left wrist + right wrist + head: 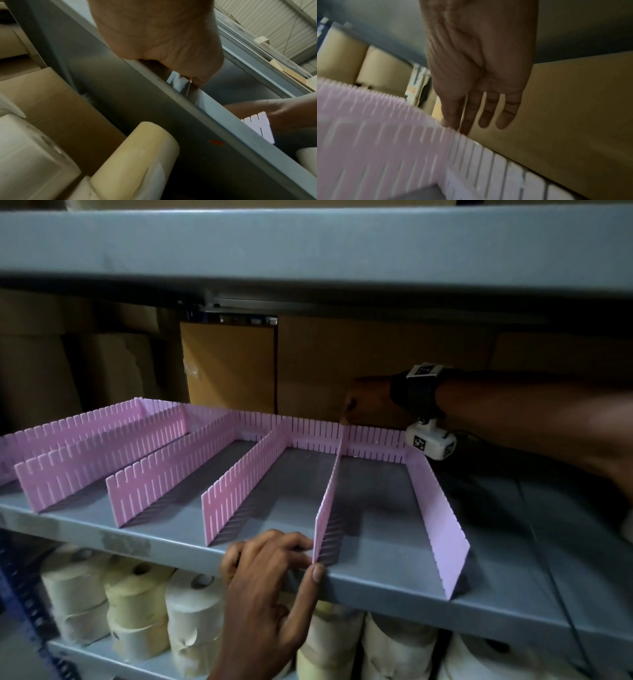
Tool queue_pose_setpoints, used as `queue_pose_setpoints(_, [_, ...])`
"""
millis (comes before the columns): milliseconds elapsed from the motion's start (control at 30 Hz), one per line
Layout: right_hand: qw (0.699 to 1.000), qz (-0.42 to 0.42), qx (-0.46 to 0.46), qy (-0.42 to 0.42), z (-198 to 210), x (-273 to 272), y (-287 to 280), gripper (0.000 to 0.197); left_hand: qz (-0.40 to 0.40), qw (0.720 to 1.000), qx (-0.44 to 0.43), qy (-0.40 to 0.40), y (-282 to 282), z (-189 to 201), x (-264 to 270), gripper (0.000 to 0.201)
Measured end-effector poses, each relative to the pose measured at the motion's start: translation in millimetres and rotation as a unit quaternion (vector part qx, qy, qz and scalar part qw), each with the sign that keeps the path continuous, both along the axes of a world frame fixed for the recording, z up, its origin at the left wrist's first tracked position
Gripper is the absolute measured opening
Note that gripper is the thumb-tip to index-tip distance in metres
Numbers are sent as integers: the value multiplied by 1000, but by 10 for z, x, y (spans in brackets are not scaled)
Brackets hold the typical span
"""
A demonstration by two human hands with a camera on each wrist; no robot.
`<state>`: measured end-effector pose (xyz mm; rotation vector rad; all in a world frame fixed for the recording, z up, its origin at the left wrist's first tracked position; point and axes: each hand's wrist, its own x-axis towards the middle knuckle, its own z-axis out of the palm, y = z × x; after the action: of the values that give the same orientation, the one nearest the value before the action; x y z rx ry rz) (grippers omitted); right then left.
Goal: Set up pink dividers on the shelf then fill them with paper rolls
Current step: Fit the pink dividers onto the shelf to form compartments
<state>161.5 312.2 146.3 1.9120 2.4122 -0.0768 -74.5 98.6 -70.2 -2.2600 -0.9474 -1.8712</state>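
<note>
Head view: our left hand (270,559) pinches the pink divider (330,498) at the shelf (394,587) edge; our right hand (368,402) touches its far end, fingers straight.

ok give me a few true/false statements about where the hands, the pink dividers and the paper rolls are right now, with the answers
1. The left hand holds the front end of a pink divider at the shelf edge. True.
2. The right hand is down among the paper rolls. False: it reaches to the back of the shelf, fingers at the top of the rear divider strip.
3. Paper rolls already fill the divider lanes. False: the lanes hold no rolls; the rolls sit on the shelf below.
4. Several dividers stand upright in a row running front to back. True.
5. Cardboard boxes stand behind the dividers. True.
6. The right hand is a closed fist. False: the right wrist view shows its fingers extended.
</note>
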Motion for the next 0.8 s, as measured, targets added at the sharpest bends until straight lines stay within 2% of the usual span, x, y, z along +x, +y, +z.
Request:
queue_pose_setpoints(100, [1000,-12,15,1,124,81,-113,34,-2,1000,0,4,5,6,-2,16])
queue_pose_setpoints(300, [997,-70,18,18,279,613,-486,20,-27,999,-11,14,-11,6,-32,8])
queue_pose_setpoints(367, [996,-78,23,39,213,791,-610,19,-33,999,-11,19,-16,0,-45,4])
queue_pose_setpoints(500, [995,-77,39,54,2,1068,-753,18,-19,999,13,-22,-78,-9,-55,18])
queue_pose_setpoints(600, [996,-59,40,60,-124,1170,-776,15,26,994,81,-63,-222,36,73,19])
queue_pose_setpoints(700, [997,-44,35,47,-214,1204,-763,21,-13,990,129,-51,-394,97,340,14])
queue_pose_setpoints(800, [993,-29,87,79,-220,1217,-748,24,-71,990,115,-43,-494,121,620,14])
